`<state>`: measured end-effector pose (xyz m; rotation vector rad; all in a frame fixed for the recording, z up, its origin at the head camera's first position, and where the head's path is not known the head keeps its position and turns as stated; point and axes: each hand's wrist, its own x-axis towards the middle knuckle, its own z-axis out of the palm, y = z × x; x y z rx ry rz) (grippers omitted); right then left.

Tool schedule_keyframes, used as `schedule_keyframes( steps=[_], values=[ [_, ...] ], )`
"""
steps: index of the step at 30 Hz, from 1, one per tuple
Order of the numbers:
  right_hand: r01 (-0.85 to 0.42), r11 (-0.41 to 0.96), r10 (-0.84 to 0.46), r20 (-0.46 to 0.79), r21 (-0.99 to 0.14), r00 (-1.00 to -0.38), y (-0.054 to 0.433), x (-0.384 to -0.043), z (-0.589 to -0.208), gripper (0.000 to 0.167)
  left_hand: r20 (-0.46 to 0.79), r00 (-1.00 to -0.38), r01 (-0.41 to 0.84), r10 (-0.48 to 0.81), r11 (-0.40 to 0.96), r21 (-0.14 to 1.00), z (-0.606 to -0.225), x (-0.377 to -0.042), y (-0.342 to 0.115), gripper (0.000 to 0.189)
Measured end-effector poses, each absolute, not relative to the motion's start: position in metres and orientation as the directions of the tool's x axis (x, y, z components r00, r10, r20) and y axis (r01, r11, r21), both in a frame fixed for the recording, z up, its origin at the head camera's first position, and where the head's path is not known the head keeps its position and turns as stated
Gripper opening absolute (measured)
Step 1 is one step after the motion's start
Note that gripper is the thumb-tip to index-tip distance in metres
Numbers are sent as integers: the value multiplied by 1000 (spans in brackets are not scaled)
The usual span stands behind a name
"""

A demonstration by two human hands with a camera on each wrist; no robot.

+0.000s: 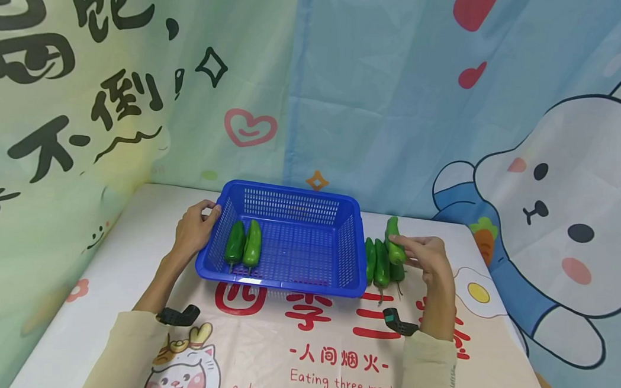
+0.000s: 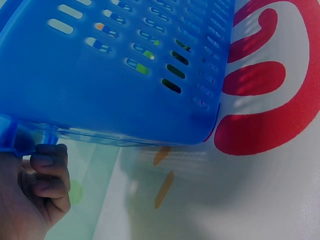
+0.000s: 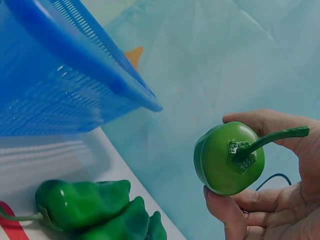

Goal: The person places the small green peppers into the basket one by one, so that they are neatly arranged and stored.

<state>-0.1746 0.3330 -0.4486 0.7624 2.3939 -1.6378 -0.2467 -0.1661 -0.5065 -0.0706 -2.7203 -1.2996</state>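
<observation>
A blue plastic basket with slotted walls sits on the table. My left hand grips its left rim, fingers curled under the edge in the left wrist view. Inside, toward the left, two green peppers lie side by side. My right hand pinches another green pepper between thumb and fingers, right of the basket. That pepper has its stem end facing the right wrist camera. Below it, several green peppers lie in a row on the table, beside the basket's right wall.
The table is covered by a printed cloth with red lettering and a cartoon cat. A patterned curtain hangs behind the table and along both sides. A small black device is strapped at each wrist.
</observation>
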Motion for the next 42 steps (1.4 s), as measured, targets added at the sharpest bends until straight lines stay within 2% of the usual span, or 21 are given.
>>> schedule_keyframes(
  steps=[8, 22, 42],
  values=[
    [468, 296, 300, -384, -833, -873, 321, -174, -443, 86, 131, -991, 92, -15, 635, 767, -508, -246, -167, 44],
    [421, 307, 266, -348, -853, -899, 309, -176, -437, 77, 131, -991, 95, -11, 627, 773, -506, -245, -168, 46],
    [420, 278, 231, -364, -864, -902, 292, -179, -435, 77, 133, -991, 99, -9, 622, 777, -507, -247, -167, 46]
  ],
)
